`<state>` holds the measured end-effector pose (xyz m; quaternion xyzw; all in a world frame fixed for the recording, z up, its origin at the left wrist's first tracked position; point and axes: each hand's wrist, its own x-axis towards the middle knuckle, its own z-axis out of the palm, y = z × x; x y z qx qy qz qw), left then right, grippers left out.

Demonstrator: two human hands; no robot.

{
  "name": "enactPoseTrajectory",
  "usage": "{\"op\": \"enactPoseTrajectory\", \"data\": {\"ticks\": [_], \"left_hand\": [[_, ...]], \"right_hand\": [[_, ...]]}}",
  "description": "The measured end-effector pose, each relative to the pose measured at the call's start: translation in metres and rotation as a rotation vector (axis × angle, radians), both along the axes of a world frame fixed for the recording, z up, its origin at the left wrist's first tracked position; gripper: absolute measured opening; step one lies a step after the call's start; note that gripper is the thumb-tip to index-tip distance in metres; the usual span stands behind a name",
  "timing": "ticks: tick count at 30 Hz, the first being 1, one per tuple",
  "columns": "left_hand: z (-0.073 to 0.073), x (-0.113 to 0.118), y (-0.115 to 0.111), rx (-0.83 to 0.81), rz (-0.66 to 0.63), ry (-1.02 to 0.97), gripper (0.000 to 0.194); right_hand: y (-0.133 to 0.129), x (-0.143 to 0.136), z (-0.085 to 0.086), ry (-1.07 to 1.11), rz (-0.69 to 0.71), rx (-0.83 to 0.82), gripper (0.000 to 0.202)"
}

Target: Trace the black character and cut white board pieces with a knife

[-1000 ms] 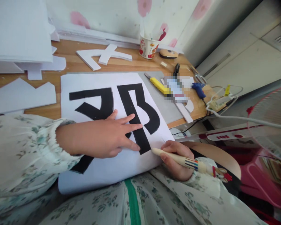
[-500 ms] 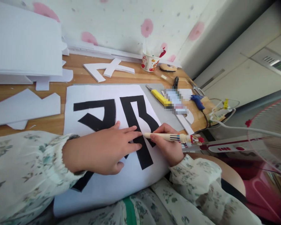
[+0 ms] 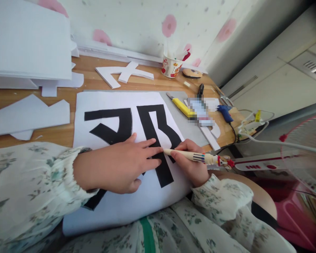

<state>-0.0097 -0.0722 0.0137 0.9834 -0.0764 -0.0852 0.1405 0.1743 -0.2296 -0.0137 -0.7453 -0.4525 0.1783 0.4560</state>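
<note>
The paper (image 3: 107,212) runs under both grips and on toward the wearer. The left grip (image 3: 121,161) is spread flat, holding nothing in its fingers but pressing the right shape (image 3: 163,174) against the paper. Just beside its fingertips, the right grip (image 3: 191,163) is closed in a pinch around the pen (image 3: 186,154), tip at that shape's inner edge; whether it touches the paper I cannot tell. The left shape (image 3: 125,123), partly under the left grip, has a thin line along its edge, so it looks at least partly traced. The right shape seems in progress, with no full outline readable. Beyond the right grip, the knife (image 3: 183,108) lies unused on the mat (image 3: 195,130). Farther past both grips, on the table (image 3: 88,64), the white cutouts (image 3: 133,72) look already cut
</note>
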Motion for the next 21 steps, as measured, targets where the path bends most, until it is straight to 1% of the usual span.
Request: {"op": "enactPoseTrajectory", "data": {"ticks": [4,7,11,21], "left_hand": [[-0.002,-0.001,-0.001,0.009,-0.001,-0.021,0.057],[-0.004,-0.001,-0.002,0.017,-0.002,-0.043,0.057],[-0.004,-0.001,-0.002,0.029,-0.002,-0.047,0.055],[-0.002,-0.002,-0.003,0.045,-0.001,-0.033,0.058]], "right_hand": [[-0.010,0.002,-0.006,-0.046,-0.026,-0.038,0.028],[-0.016,0.002,-0.008,-0.076,-0.022,-0.037,0.027],[-0.021,0.001,-0.006,-0.065,0.017,-0.009,0.022],[-0.036,-0.004,-0.002,-0.050,0.077,0.063,0.017]]}}
